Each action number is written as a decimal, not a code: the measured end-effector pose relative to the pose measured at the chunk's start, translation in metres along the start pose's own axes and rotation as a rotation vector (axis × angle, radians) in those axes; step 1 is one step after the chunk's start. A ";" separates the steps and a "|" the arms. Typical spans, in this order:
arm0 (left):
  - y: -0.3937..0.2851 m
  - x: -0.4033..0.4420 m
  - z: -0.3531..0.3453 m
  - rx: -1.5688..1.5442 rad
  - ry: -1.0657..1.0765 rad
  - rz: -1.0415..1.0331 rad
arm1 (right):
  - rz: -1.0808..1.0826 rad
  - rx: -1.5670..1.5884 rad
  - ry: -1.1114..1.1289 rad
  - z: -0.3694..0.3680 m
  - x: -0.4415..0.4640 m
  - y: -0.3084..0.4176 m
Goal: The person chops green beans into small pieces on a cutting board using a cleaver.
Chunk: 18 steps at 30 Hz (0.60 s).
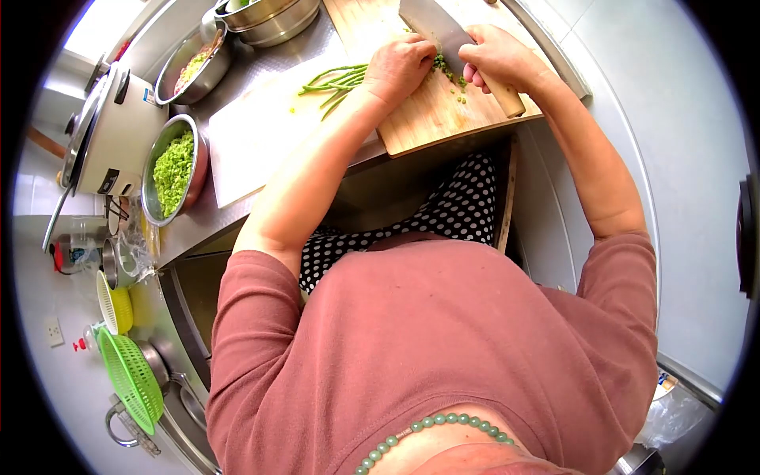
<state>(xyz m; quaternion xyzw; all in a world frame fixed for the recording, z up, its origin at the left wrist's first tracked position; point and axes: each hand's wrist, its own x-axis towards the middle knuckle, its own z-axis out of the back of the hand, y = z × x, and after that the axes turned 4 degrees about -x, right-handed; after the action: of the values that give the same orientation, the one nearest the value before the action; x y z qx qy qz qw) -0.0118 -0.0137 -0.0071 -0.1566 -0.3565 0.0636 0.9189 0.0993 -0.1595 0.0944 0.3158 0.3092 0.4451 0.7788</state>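
Long green beans (342,81) lie in a bunch across the left edge of the wooden cutting board (423,125). My left hand (401,66) is closed over their right ends, pressing them on the board. My right hand (500,58) grips a cleaver (438,30) by its wooden handle, the broad blade standing close beside my left fingertips. Small chopped green pieces (448,71) lie along the blade and on the board below it. The fingers of my left hand partly hide the bean ends.
A white board (257,134) lies left of the wooden one. Beyond it stand a bowl of chopped greens (173,174), a metal bowl with a pinkish and green mix (195,70), stacked metal pots (269,22) and a rice cooker (119,131). Colanders (131,380) stand at lower left.
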 end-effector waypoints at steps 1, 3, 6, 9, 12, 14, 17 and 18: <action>0.001 0.000 -0.001 0.007 0.006 -0.010 | 0.011 -0.017 0.007 0.000 0.000 -0.001; 0.003 0.002 -0.002 0.022 0.016 -0.031 | 0.028 -0.054 0.005 0.000 -0.003 -0.001; 0.002 0.001 -0.004 0.022 -0.004 -0.020 | 0.034 -0.092 -0.024 -0.003 -0.017 0.005; 0.000 0.000 -0.004 0.025 -0.027 -0.034 | 0.021 -0.114 -0.058 -0.003 -0.032 0.015; 0.000 0.000 -0.006 0.036 -0.043 -0.037 | 0.009 -0.131 -0.046 -0.003 -0.035 0.014; 0.001 0.000 -0.006 0.045 -0.029 -0.042 | 0.000 -0.143 -0.046 -0.004 -0.035 0.015; 0.002 0.001 -0.006 0.051 -0.020 -0.033 | -0.008 -0.148 -0.027 -0.003 -0.034 0.020; 0.002 0.001 -0.006 0.051 -0.018 -0.027 | -0.011 -0.147 -0.018 -0.003 -0.033 0.021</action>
<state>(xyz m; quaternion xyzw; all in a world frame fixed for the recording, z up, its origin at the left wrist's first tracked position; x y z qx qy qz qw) -0.0065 -0.0129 -0.0117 -0.1277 -0.3653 0.0615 0.9200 0.0723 -0.1800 0.1154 0.2598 0.2704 0.4595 0.8051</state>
